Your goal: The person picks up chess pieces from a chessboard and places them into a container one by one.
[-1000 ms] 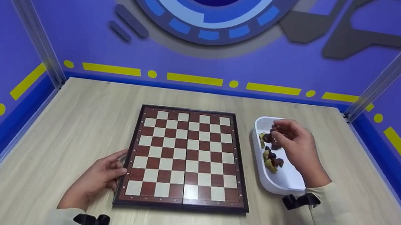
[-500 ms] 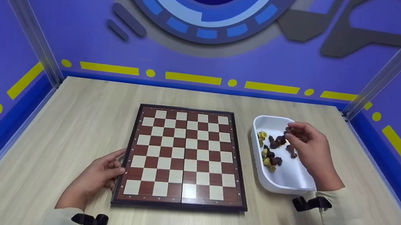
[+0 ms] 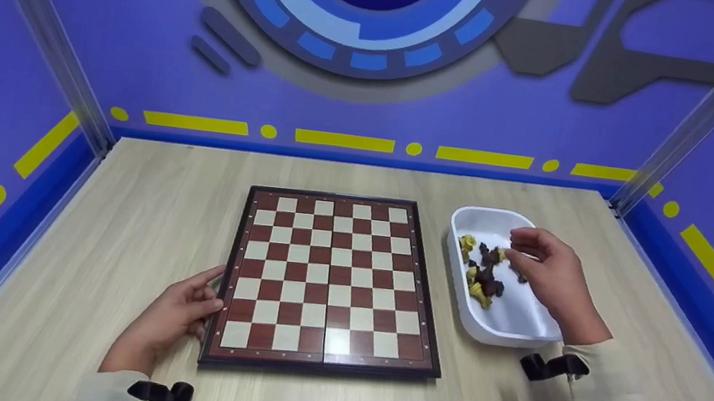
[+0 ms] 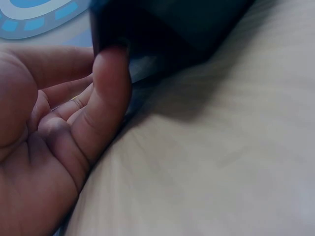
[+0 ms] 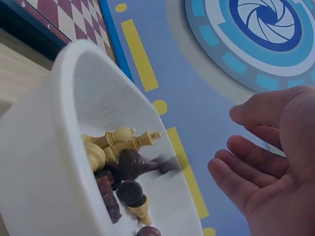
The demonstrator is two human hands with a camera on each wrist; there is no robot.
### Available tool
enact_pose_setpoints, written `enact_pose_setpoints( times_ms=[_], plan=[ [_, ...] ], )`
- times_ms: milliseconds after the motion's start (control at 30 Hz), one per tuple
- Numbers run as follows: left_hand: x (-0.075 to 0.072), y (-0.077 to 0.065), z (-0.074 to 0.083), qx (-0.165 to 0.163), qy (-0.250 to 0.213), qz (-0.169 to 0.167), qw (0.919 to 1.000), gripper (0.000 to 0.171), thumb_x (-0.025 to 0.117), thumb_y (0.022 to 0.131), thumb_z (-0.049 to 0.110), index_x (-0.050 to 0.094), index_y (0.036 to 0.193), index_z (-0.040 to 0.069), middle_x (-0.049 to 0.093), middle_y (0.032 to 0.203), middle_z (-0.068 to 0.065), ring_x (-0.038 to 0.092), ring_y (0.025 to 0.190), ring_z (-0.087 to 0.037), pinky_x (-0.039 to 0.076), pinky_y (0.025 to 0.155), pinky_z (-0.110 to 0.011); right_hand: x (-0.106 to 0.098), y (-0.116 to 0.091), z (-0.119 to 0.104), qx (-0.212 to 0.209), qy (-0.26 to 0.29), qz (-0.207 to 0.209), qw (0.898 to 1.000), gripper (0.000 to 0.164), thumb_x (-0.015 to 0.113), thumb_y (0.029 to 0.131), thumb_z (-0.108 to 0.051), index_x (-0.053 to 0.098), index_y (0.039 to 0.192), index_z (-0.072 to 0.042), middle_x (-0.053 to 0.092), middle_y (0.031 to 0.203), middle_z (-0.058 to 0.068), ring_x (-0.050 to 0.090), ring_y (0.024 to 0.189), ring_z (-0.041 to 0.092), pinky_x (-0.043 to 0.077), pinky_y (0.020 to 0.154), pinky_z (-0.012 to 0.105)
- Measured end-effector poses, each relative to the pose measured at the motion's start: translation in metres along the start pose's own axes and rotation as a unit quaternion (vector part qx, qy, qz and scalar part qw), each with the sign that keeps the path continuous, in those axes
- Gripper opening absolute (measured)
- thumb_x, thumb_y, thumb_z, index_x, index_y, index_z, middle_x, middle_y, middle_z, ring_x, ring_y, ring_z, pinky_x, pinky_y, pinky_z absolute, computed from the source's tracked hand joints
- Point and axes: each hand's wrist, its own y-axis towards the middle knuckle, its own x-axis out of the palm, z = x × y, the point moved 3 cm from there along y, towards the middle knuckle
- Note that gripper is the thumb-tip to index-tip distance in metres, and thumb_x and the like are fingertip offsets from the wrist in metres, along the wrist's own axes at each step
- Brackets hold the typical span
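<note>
A folding chessboard (image 3: 321, 277) with dark red and cream squares lies on the table. At its left edge, my left hand (image 3: 172, 314) grips the frame; the left wrist view shows a fingertip (image 4: 112, 73) against the board's dark underside. Over the right side of a white plastic tray (image 3: 502, 338), my right hand (image 3: 553, 280) is held with fingers apart, and nothing is between them in the right wrist view. Dark brown and yellowish chess pieces lie in the tray, among them a pale king (image 5: 140, 141). One dark chess piece (image 5: 138, 166) is partly blurred.
The tray stands right of the board, with a narrow strip of table (image 3: 443, 331) between them. Blue printed panels (image 3: 340, 111) close off the back and both sides. Metal posts (image 3: 702, 119) rise at the rear corners.
My right hand moved right, away from the tray's left side, and let go of dark chess pieces, which dropped into the tray. My left hand has stayed at the board's edge.
</note>
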Motion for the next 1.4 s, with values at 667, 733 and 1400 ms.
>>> enact_pose_setpoints(
  times_ms=[667, 733, 1400],
  plan=[
    [0.003, 0.004, 0.006, -0.007, 0.017, 0.005, 0.9998, 0.07, 0.059, 0.095, 0.006, 0.022, 0.155, 0.01, 0.054, 0.09, 0.001, 0.05, 0.057, -0.007, 0.052, 0.048, -0.025, -0.007, -0.011, 0.008, -0.003, -0.01, 0.017, 1.0, 0.036, 0.063, 0.094, -0.035, 0.062, 0.122, -0.011, 0.064, 0.12, 0.009, 0.058, 0.107, 0.011, 0.046, 0.082, 0.007],
    [0.002, 0.004, 0.006, -0.005, 0.016, 0.002, 0.9999, 0.07, 0.059, 0.095, 0.007, 0.022, 0.155, 0.01, 0.054, 0.09, 0.001, 0.051, 0.057, -0.007, 0.053, 0.048, -0.026, -0.006, -0.012, 0.008, -0.002, -0.009, 0.015, 1.0, 0.036, 0.062, 0.095, -0.035, 0.062, 0.122, -0.012, 0.064, 0.12, 0.009, 0.058, 0.109, 0.014, 0.048, 0.087, 0.013],
    [0.001, -0.001, 0.013, -0.024, 0.055, -0.008, 0.9982, 0.07, 0.057, 0.096, 0.005, 0.019, 0.155, 0.005, 0.053, 0.09, -0.002, 0.054, 0.059, -0.008, 0.055, 0.05, -0.029, -0.003, -0.027, -0.002, -0.019, -0.015, 0.012, 1.0, 0.031, 0.064, 0.094, -0.027, 0.063, 0.12, -0.01, 0.065, 0.12, 0.011, 0.063, 0.11, 0.024, 0.055, 0.093, 0.037]
  ],
)
